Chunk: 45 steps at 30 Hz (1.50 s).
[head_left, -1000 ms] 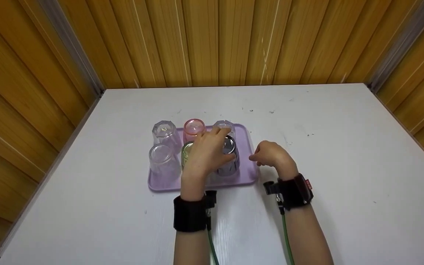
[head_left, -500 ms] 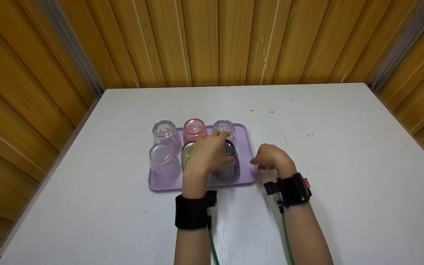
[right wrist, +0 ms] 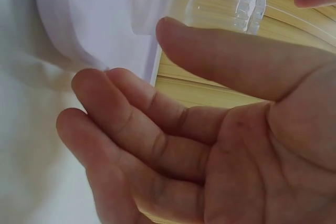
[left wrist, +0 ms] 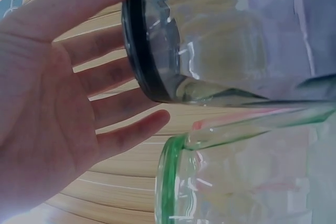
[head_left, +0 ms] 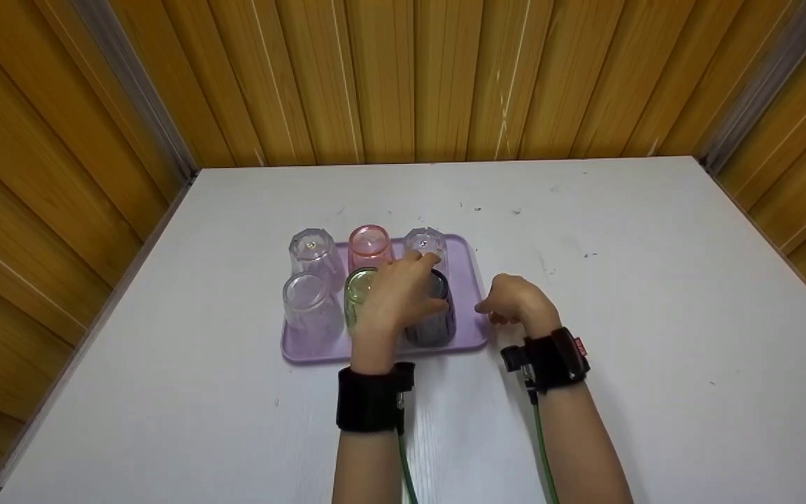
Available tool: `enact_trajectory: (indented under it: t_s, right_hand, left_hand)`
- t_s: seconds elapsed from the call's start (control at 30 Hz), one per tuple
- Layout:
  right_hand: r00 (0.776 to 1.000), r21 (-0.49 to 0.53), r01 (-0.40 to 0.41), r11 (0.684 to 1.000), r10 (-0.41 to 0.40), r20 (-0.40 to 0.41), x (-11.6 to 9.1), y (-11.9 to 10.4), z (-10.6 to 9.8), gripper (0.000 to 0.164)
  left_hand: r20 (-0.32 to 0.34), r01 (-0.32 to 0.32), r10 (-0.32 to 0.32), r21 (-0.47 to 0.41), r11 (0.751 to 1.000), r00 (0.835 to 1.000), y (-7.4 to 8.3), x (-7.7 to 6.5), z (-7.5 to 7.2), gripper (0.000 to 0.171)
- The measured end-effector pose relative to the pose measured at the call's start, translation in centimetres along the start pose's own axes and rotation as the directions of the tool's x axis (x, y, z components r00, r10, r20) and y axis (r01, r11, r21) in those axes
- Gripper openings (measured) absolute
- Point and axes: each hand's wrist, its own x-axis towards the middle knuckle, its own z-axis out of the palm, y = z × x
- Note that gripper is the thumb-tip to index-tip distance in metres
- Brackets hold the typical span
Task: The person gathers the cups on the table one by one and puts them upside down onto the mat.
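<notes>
My left hand (head_left: 394,297) reaches over a dark grey drinking glass (head_left: 432,327) that stands upside down at the front right of a lilac tray (head_left: 471,318). In the left wrist view the thumb lies along the dark rim (left wrist: 137,45) of its upturned base, and the other fingers pass behind it; the little finger's tip is free. Close beside it is an upturned green glass (left wrist: 168,182). The right hand (head_left: 518,301) hovers by the tray's right edge with loosely curled fingers, holding nothing; its thumb points toward the tray in the right wrist view.
Other upturned glasses share the tray: a pink one (head_left: 369,243) at the back middle, a clear one (head_left: 425,241) behind the dark glass, and two clear ones on the left, a faceted glass (head_left: 312,252) and a round glass (head_left: 307,301). Wood-patterned walls (head_left: 403,84) enclose the white table (head_left: 585,231).
The dark glass has come slightly down and toward me under the left hand, showing more of the clear glass behind. The right hand has dropped a little beside the tray.
</notes>
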Motion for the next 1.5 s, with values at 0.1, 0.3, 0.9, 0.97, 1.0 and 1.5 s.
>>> enact_trajectory:
  t_s: [0.1,0.3,0.9,0.97,1.0,1.5]
  right_hand:
    - [1.000,0.006,-0.015,1.000,0.015,0.012,0.0,0.0,0.0,0.022]
    - [0.999,-0.035,-0.033,0.999,0.034,0.038,0.0,0.0,0.1,0.023]
    - [0.999,-0.041,-0.025,0.999,0.026,0.022,0.0,0.2,0.5,0.026]
    - [0.999,-0.048,-0.025,0.999,0.026,0.022,0.0,0.2,0.5,0.027]
    - [1.000,-0.050,-0.023,0.998,0.024,0.019,0.0,0.2,0.5,0.028]
    - [1.000,-0.099,-0.001,0.995,-0.001,-0.019,0.5,0.3,0.9,0.027]
  left_hand:
    - [-0.010,-0.014,0.014,0.003,1.000,1.000,0.1,0.1,0.2,0.060]
    - [-0.016,-0.026,0.026,0.005,1.000,1.000,0.4,0.3,0.5,0.059]
    - [0.018,-0.002,0.004,-0.062,0.998,1.000,0.4,0.1,0.5,0.062]
    - [0.031,0.014,-0.011,-0.073,0.997,0.999,0.4,0.0,0.3,0.063]
    - [0.032,0.020,-0.017,-0.082,0.996,0.999,0.4,0.0,0.2,0.062]
    - [-0.385,0.000,-0.033,-0.085,0.996,0.922,-3.3,-1.8,-1.5,0.039]
